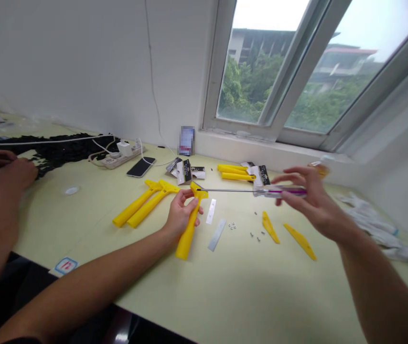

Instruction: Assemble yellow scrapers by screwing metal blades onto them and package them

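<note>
My left hand is wrapped round a yellow plastic scraper handle, its wide head pointing away from me. A screwdriver with a clear and purple grip is held in my right hand. Its long shaft reaches left, and the tip meets the scraper's head; whether it sits in a screw is too small to tell. Just right of the handle lie two metal blades, a small one and a longer one. Nuts, screws and two yellow plates are spread farther right.
Two more yellow handles lie at the left. Packaged yellow scrapers and black-and-white cards lie behind. A phone rests beside a power strip. Another person's hands work at far left near black pieces. White gloves lie right.
</note>
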Available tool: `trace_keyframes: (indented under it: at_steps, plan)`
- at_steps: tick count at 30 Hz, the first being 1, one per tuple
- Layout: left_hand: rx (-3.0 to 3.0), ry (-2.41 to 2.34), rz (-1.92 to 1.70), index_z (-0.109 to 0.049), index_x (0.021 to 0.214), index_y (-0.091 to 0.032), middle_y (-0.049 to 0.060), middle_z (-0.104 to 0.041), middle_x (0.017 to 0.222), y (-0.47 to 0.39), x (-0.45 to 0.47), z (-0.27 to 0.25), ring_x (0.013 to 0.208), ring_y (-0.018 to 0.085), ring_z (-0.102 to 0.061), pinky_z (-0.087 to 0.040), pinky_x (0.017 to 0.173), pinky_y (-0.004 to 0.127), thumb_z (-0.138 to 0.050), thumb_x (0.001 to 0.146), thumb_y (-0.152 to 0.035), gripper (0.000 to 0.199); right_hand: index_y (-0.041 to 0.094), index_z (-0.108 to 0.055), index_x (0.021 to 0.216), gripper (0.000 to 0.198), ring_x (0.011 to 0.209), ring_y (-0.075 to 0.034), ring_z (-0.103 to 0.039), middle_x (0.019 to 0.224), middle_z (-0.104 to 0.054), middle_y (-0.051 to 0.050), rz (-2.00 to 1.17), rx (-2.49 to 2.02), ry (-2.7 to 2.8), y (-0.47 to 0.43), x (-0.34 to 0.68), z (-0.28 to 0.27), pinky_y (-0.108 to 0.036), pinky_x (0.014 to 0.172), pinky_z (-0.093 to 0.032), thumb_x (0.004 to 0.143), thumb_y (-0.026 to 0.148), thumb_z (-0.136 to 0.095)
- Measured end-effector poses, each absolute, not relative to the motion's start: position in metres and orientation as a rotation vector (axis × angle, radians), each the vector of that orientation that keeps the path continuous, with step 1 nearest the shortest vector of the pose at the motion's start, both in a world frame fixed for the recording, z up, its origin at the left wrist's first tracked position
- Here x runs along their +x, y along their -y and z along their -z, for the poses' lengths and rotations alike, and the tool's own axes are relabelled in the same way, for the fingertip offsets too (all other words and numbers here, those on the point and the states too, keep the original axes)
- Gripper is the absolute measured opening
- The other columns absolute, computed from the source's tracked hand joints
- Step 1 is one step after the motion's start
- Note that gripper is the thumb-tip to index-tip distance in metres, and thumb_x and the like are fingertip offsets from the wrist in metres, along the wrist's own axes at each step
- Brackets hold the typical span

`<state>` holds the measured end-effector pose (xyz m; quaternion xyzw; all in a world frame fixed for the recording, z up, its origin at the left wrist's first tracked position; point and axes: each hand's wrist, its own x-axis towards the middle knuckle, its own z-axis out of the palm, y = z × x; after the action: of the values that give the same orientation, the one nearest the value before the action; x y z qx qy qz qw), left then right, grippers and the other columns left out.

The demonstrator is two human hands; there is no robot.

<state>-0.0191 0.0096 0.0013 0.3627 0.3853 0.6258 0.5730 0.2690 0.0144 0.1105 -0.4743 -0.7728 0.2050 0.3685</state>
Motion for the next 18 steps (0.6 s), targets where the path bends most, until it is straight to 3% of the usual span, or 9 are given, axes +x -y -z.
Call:
trace_keyframes:
  at_steps: [2, 5, 6, 9, 10, 14, 18]
  plan:
    - [0.861, -0.918, -1.468, -0.051, 0.098, -0.020, 0.005, -0.056, 0.110, -0.009, -0.020, 0.000, 0.060, 0.012, -0.063, -0.045, 0.034, 0.020, -0.078, 0.069, -0.033, 0.042, 0.029, -0.037, 0.119, 0.044, 0.075, -0.018, -0.065, 0.115, -0.063, -0.008, -0.589, -1.121, 2.017, -0.015, 0.265, -0.109, -0.035, 0.068, -0.053, 0.087, 0.049, -0.058]
    - [0.900, -0.915, -1.469, -0.051, 0.100, -0.021, 0.004, -0.056, 0.108, -0.010, -0.021, 0.002, 0.060, 0.013, -0.064, -0.045, 0.033, 0.020, -0.078, 0.069, -0.033, 0.043, 0.024, -0.044, 0.108, 0.034, 0.056, -0.013, -0.056, 0.074, -0.061, 0.001, -0.468, -1.299, 1.832, -0.017, 0.261, -0.105, -0.030, 0.056, -0.047, 0.093, 0.055, -0.043]
    - [0.903, -0.924, -1.478, -0.051, 0.099, -0.021, 0.003, -0.057, 0.106, -0.011, -0.022, 0.002, 0.060, 0.013, -0.064, -0.045, 0.033, 0.020, -0.078, 0.068, -0.033, 0.043, 0.024, -0.043, 0.108, 0.035, 0.055, -0.013, -0.055, 0.076, -0.060, 0.000, -0.491, -1.288, 1.795, -0.018, 0.261, -0.103, -0.029, 0.054, -0.047, 0.094, 0.055, -0.042]
    - [0.905, -0.957, -1.485, -0.053, 0.098, -0.020, 0.003, -0.058, 0.104, -0.012, -0.022, 0.000, 0.060, 0.013, -0.064, -0.044, 0.033, 0.019, -0.079, 0.067, -0.030, 0.042, 0.028, -0.036, 0.121, 0.047, 0.068, -0.013, -0.061, 0.109, -0.059, -0.006, -0.725, -1.071, 1.909, -0.020, 0.262, -0.101, -0.032, 0.063, -0.052, 0.087, 0.051, -0.058]
    - [0.906, -0.963, -1.485, -0.053, 0.097, -0.020, 0.003, -0.058, 0.104, -0.012, -0.022, -0.002, 0.061, 0.014, -0.064, -0.044, 0.033, 0.019, -0.080, 0.066, -0.029, 0.042, 0.029, -0.035, 0.122, 0.049, 0.068, -0.013, -0.061, 0.110, -0.059, -0.006, -0.754, -1.046, 1.933, -0.020, 0.262, -0.101, -0.032, 0.063, -0.052, 0.086, 0.050, -0.060]
    - [0.923, -0.967, -1.481, -0.054, 0.097, -0.021, 0.003, -0.059, 0.103, -0.009, -0.022, -0.006, 0.063, 0.016, -0.066, -0.044, 0.034, 0.019, -0.080, 0.066, -0.028, 0.041, 0.024, -0.044, 0.111, 0.037, 0.055, -0.012, -0.051, 0.075, -0.055, 0.002, -0.598, -1.263, 1.828, -0.020, 0.263, -0.102, -0.030, 0.055, -0.046, 0.092, 0.056, -0.045]
    - [0.931, -1.011, -1.479, -0.056, 0.097, -0.021, 0.002, -0.061, 0.098, -0.009, -0.024, -0.003, 0.062, 0.016, -0.065, -0.045, 0.034, 0.020, -0.081, 0.065, -0.028, 0.041, 0.030, -0.036, 0.127, 0.054, 0.080, -0.017, -0.062, 0.110, -0.059, -0.006, -0.714, -1.068, 1.868, -0.022, 0.258, -0.099, -0.034, 0.069, -0.052, 0.084, 0.049, -0.062]
